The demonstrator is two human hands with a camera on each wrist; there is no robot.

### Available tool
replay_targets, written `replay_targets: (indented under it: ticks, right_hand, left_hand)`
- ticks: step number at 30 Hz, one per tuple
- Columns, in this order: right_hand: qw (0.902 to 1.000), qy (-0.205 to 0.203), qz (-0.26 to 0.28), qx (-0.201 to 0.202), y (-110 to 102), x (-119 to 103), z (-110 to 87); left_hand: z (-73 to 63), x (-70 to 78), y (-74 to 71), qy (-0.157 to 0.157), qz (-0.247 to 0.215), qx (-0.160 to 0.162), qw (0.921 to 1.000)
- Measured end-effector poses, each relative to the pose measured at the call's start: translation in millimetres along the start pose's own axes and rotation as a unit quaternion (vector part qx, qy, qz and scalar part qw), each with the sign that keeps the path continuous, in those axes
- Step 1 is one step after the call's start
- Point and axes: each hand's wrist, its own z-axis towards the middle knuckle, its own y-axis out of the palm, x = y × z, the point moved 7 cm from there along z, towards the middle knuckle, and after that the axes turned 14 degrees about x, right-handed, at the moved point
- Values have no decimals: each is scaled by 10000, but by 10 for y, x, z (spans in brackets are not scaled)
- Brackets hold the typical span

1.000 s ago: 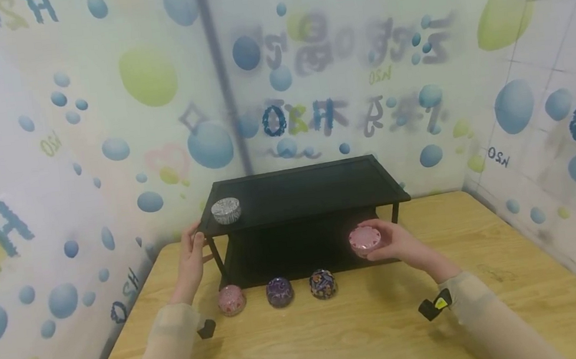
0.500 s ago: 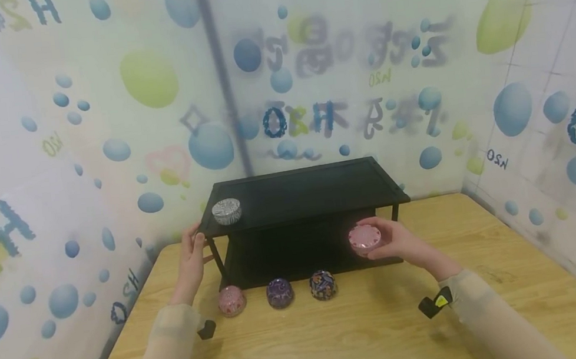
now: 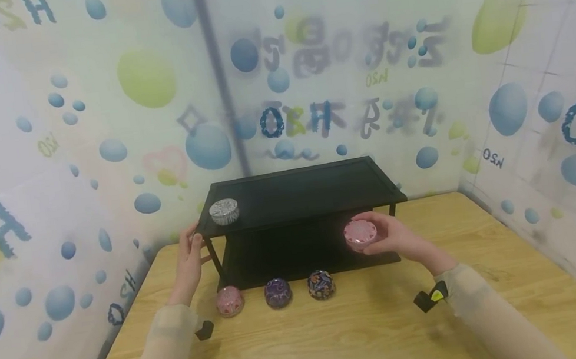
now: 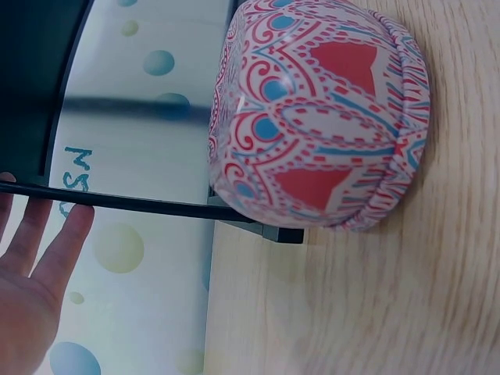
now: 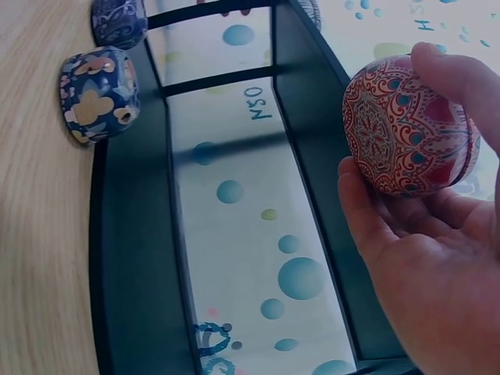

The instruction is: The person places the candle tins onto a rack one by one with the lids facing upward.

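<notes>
In the head view my right hand (image 3: 396,238) grips a round pink-and-red patterned tin (image 3: 361,235) between thumb and fingers. It is held in the air near the right part of the black two-tier shelf (image 3: 295,193). The right wrist view shows the red mandala pattern of this tin (image 5: 406,129). My left hand (image 3: 189,262) touches the shelf's left end, its fingers nearly straight against the black frame in the left wrist view. A black-and-white tin (image 3: 224,211) stands on the top tier at left. Before the shelf sit a pink tin (image 3: 229,301), a purple tin (image 3: 278,292) and a dark floral tin (image 3: 321,285).
The shelf stands on a wooden table (image 3: 306,343) close to a wall covering (image 3: 276,74) printed with blue and green drops. Slim posts (image 3: 214,258) hold up the top tier.
The right hand and its tin have shifted very slightly left and up, while the whole view moves slightly left. The left hand keeps its place on the shelf.
</notes>
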Motion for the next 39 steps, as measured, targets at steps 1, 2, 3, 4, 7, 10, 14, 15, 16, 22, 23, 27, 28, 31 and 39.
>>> replay_targets:
  ticks: [1, 2, 3, 4, 7, 10, 14, 15, 16, 22, 23, 27, 28, 31, 39]
  right_hand:
    - [10000, 32, 50, -12, -1, -8, 4]
    - [10000, 37, 78, -30, -4, -16, 6]
    - [10000, 34, 79, -48, -6, -25, 7]
    - [9999, 43, 78, -63, -7, -32, 8]
    - [10000, 64, -14, -43, -23, -38, 11]
    - [10000, 31, -65, -24, -37, -55, 16]
    - [10000, -75, 21, -43, -45, -102, 31]
    - [9999, -105, 36, -45, -49, -114, 39]
    - [9999, -131, 58, -53, -51, -124, 48]
    - [9996, -212, 138, -95, -71, -162, 97]
    - [9995, -213, 177, -119, -71, -169, 99]
    - [9990, -167, 361, -207, -71, -204, 99]
    - [9989, -176, 379, -223, -73, -217, 98]
    - [9990, -203, 332, -204, -85, -252, 100]
    - [9996, -229, 102, -122, -116, -290, 130]
  left_hand:
    - [3, -9, -5, -1, -14, 0, 10000]
    - [3, -17, -9, 0, -5, -5, 10000]
    - [3, -24, -13, -4, -4, -7, 10000]
    - [2, -28, -16, -17, -1, -9, 10000]
    - [-3, -38, -19, -39, 44, -4, 10000]
    - [-15, -22, -15, -45, 65, 5, 10000]
    - [-14, -10, -11, -54, 42, 20, 10000]
    - [-7, -22, -11, -63, 27, 21, 10000]
    - [3, -41, -15, -75, 13, 33, 10000]
    - [90, -260, -44, -166, -18, 102, 9998]
    - [99, -288, -47, -162, 0, 113, 9998]
    - [114, -330, -49, -66, 23, 150, 9999]
    - [116, -329, -50, -41, 25, 159, 9999]
    - [124, -328, -48, 4, 16, 165, 9999]
    - [148, -358, -46, 12, 41, 177, 9998]
